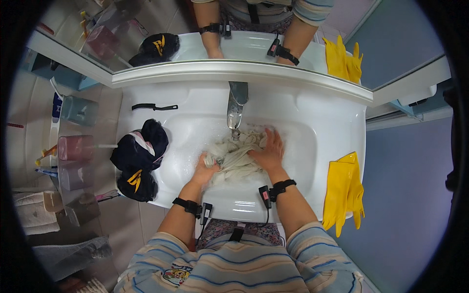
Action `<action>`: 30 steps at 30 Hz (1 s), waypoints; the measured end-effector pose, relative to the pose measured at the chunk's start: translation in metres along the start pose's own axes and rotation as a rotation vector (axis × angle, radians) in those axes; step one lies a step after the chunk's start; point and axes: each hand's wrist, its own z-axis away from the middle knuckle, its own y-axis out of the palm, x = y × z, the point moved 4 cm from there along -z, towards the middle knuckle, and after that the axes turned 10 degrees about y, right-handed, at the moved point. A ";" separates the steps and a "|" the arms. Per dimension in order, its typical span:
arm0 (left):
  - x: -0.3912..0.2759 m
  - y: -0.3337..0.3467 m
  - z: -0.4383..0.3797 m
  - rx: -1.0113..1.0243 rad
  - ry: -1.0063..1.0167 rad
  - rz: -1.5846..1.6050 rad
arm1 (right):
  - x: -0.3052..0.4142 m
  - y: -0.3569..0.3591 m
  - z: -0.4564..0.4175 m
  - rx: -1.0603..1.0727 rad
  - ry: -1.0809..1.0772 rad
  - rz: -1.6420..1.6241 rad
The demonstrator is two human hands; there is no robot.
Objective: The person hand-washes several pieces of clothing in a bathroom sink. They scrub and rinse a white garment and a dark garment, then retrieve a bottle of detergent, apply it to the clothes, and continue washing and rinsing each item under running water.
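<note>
A wet, off-white cloth [238,161] lies bunched in the basin of the white washbasin [176,146], with water and suds around it. At the cloth's left end, my left hand [205,169] grips a fold between thumb and fingers. My right hand [269,151] rests on the cloth's right side, fingers spread and thumb on the fabric. Directly above the cloth is the spout of the chrome faucet [237,106]. Parts of my left fingers are hidden by the cloth and foam.
Dark navy fabric items [139,150] lie on the basin's left ledge. A small black brush [154,107] sits behind them. Yellow rubber gloves [343,190] hang over the right edge. A mirror cabinet's frame [242,69] crosses behind the faucet. Cups [76,147] line the left wall.
</note>
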 end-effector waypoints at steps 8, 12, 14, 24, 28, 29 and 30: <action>-0.010 0.023 -0.019 0.271 -0.332 1.268 | 0.099 0.025 0.070 0.569 -0.179 -0.321; -0.002 0.043 -0.014 0.158 -0.131 1.017 | 0.100 0.019 0.064 0.592 -0.134 -0.102; -0.034 0.051 0.009 -0.079 -0.369 0.774 | 0.060 0.041 0.033 0.557 0.022 -0.088; -0.023 0.026 -0.004 0.014 -0.179 0.231 | 0.029 0.059 0.016 0.616 0.222 -0.212; -0.056 0.030 -0.014 0.281 -0.421 1.058 | 0.097 0.045 0.076 0.483 -0.209 -0.219; -0.046 0.032 -0.014 0.295 -0.408 1.123 | 0.107 0.032 0.086 0.470 -0.308 -0.185; -0.037 0.032 -0.013 0.305 -0.394 1.187 | 0.103 0.032 0.087 0.541 -0.225 -0.154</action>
